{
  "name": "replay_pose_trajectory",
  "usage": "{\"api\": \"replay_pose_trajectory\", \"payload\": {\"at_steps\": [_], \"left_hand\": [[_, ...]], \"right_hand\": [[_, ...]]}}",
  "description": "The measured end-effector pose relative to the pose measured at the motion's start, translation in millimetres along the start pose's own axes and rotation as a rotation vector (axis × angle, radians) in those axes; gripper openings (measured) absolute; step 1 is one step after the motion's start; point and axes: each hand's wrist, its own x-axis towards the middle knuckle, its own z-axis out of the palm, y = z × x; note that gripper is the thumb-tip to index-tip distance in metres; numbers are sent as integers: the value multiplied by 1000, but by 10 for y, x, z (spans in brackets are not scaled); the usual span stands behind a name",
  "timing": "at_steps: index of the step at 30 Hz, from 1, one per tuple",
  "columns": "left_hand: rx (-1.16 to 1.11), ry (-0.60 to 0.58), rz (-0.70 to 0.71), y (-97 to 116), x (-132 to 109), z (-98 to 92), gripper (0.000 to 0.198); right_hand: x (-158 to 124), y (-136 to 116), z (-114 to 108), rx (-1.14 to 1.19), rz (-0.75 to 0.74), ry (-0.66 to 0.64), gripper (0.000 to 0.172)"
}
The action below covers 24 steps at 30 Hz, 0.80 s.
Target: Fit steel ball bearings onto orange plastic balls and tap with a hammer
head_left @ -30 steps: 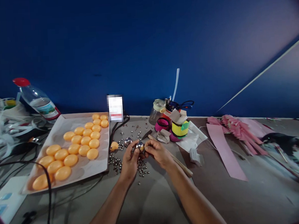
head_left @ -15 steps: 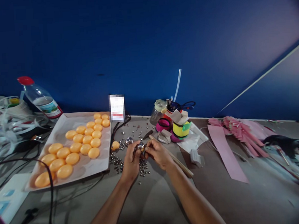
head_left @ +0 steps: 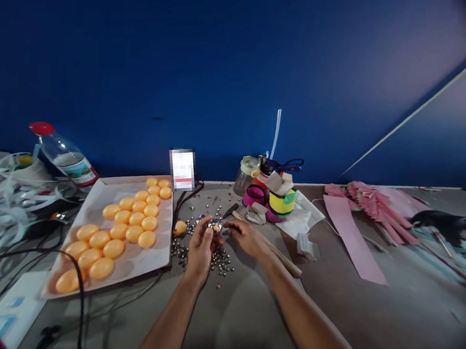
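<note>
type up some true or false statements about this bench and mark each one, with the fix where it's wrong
1. The left hand holds a shiny silver ball. True.
2. The right hand rests on the tray of orange balls. False: it is beside the shiny silver ball, right of the tray.
3. One orange ball lies outside the tray. True.
4. The red-capped bottle stands upright. False: the red-capped bottle is tilted, near the tray's far left corner.
5. Small silver beads are scattered on the table around the hands. True.
6. The flat pink strip lies left of the tray. False: the flat pink strip lies to the right of both hands.
</note>
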Motion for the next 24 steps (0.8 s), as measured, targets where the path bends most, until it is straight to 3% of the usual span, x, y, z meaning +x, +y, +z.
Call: {"api": "replay_pose_trajectory", "payload": {"at_steps": [5, 9, 12, 17, 21, 24], "left_hand": [[-48, -6, -7, 21, 3, 5, 36], [-40, -3, -12, 13, -4, 12, 38], [-39, 0, -9, -1, 2, 3, 38], [-16, 8, 14, -20, 21, -19, 38], [-20, 22, -18, 3, 13, -8, 41], [-22, 15, -37, 14, 5, -1, 41]], "right_hand": [[-70, -10, 124, -588, -135, -99, 22], [-100, -29, 207, -783, -126, -116, 19], [-93, 5, 203, -705, -147, -86, 17], [-57, 74, 163, -396, -187, 89, 13], [-25, 40, 137, -113, -3, 79, 13], [-5, 6, 117, 199, 112, 73, 3]]}}
